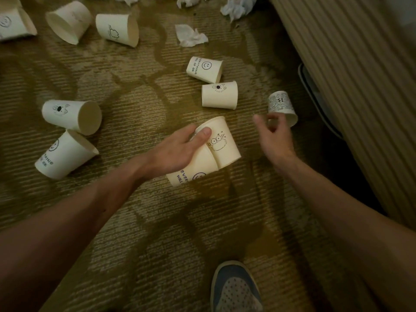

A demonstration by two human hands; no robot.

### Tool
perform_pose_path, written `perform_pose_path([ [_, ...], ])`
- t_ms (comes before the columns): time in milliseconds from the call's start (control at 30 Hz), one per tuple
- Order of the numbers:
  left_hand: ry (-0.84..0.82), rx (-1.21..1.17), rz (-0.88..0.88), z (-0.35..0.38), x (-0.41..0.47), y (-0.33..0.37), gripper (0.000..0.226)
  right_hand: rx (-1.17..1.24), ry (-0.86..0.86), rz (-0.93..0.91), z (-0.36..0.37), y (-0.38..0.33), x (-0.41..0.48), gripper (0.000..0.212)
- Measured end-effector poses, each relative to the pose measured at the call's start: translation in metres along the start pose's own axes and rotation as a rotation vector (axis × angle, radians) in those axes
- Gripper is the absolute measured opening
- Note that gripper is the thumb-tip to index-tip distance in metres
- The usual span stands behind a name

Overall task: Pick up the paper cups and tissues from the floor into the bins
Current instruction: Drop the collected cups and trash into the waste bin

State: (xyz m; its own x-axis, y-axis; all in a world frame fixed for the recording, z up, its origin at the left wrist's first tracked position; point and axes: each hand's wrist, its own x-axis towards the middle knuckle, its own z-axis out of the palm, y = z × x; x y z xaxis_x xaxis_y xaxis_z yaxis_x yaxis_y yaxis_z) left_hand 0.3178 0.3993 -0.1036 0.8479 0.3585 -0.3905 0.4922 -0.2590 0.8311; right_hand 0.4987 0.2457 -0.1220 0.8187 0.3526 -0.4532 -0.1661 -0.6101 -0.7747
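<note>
Both bare forearms reach in from the bottom corners toward the middle of the frame, over a patterned carpet floor (135, 91).

The left hand (180, 147) is palm down with the wrist bent. Its thumb and fingers wrap the narrow end of a paper cup with a cartoon face (221, 140), which overlaps a second cup with blue lettering (191, 174) under the palm.

The right hand (273, 134), right of centre, has its fingers curled and its thumb and forefinger rounded at the edge of a small printed cup (280, 104). The blur hides whether it actually grips.

More cups lie on their sides: two (204, 69) just above the hands, two (72, 115) at the left and three (117, 29) in the upper left. Crumpled tissues (190, 37) lie along the top. A shoe (236, 287) shows at the bottom edge.
</note>
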Motion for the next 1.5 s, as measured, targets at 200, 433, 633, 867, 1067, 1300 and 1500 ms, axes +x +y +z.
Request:
perform_pose_path([
  [200,0.022,0.008,0.005,0.003,0.008,-0.002,0.043,0.000,0.017,0.037,-0.011,0.010,0.015,0.053],
  [433,0.066,-0.028,0.006,0.000,0.014,-0.006,0.046,0.033,0.121,-0.056,-0.012,0.003,0.020,0.028],
  [633,0.090,-0.025,-0.014,-0.006,0.006,-0.015,0.039,-0.024,0.111,-0.201,-0.004,-0.003,-0.004,0.026],
  [867,-0.019,0.049,-0.078,-0.022,-0.016,-0.036,0.043,-0.183,-0.313,-0.277,0.020,-0.015,-0.034,0.017],
  [1067,-0.228,0.152,-0.213,-0.045,-0.036,-0.065,0.059,-0.232,-0.525,-0.256,0.051,-0.021,-0.042,0.012],
  [1300,-0.130,0.073,-0.281,-0.075,-0.093,-0.076,0.069,-0.155,-0.655,-0.199,0.112,-0.049,-0.066,0.009],
  [1500,0.058,-0.131,-0.425,-0.127,-0.215,-0.024,0.060,-0.114,-0.807,-0.199,0.129,-0.140,-0.153,0.011],
])
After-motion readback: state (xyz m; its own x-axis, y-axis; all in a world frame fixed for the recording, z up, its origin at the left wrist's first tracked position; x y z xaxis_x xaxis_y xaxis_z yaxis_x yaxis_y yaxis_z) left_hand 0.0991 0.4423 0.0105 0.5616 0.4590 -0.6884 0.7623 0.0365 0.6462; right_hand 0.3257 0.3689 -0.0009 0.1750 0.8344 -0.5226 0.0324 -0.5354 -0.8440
